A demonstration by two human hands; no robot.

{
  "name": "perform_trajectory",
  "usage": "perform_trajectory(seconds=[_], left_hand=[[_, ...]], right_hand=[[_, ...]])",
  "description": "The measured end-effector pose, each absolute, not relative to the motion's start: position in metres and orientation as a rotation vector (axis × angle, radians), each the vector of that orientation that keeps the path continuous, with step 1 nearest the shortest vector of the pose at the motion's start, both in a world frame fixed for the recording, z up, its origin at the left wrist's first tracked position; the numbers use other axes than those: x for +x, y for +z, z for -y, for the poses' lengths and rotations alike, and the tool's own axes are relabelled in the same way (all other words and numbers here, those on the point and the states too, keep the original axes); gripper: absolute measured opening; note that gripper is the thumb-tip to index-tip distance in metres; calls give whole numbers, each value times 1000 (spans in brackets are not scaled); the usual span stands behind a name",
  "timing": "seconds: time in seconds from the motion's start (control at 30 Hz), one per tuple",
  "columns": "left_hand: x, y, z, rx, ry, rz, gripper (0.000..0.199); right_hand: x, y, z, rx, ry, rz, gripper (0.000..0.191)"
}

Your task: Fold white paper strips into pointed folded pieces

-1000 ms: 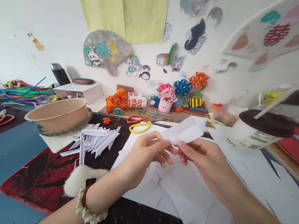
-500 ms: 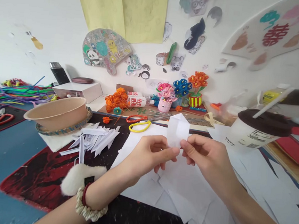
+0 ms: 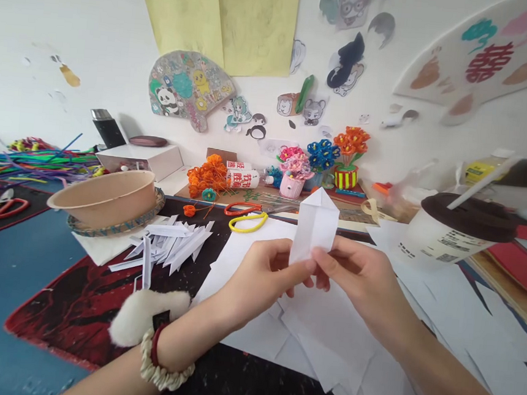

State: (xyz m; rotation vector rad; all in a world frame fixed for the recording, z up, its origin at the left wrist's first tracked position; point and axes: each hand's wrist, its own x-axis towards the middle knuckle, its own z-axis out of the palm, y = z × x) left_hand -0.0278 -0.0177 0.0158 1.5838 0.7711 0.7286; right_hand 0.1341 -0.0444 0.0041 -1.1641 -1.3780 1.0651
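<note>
One folded white paper, peak pointing far, is held at centre above loose sheets; pinched near its base by left hand and right hand. Creases could be skewed by uneven thumb pressure; lidded cup, right, could be toppled by a swung forearm.

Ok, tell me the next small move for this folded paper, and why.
Probably run the right hand thumb along the top folds while the left hand steadies the base. The folded paper comes to a point at its top, which stands free, and both thumbs are at its lower part, so those folds seem reachable to press.
</note>
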Motion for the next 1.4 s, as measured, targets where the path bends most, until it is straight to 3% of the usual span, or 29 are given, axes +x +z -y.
perform_trajectory(seconds=[0.17, 0.27, 0.43, 0.63, 0.77, 0.93, 1.17, 1.4], left_hand=[[-34, 7, 15, 2172, 997, -1039, 17], [-41, 0, 11, 2631, 1219, -973, 23], [-50, 5, 8, 3063, 1084, -669, 32], [-52, 10, 1, 2949, 969, -718, 28], [-52, 7, -4, 3041, 1197, -680, 25], [-42, 9, 3, 2631, 1324, -826, 6], [-34, 4, 8, 2035, 1265, -1067, 23], [-31, 7, 7, 1778, 932, -966, 23]], right_hand=[[144, -2, 40, -1167, 1104, 1220, 29], [148, -2, 39, -1154, 1162, 1218, 30], [150, 0, 40, -1159, 1137, 1317, 33], [146, 3, 39, -1227, 1039, 1388, 40], [143, 3, 39, -1269, 974, 1445, 39], [142, 2, 41, -1215, 1032, 1424, 35], [142, 2, 42, -1196, 1044, 1384, 27], [141, 3, 40, -1197, 1057, 1418, 31]])
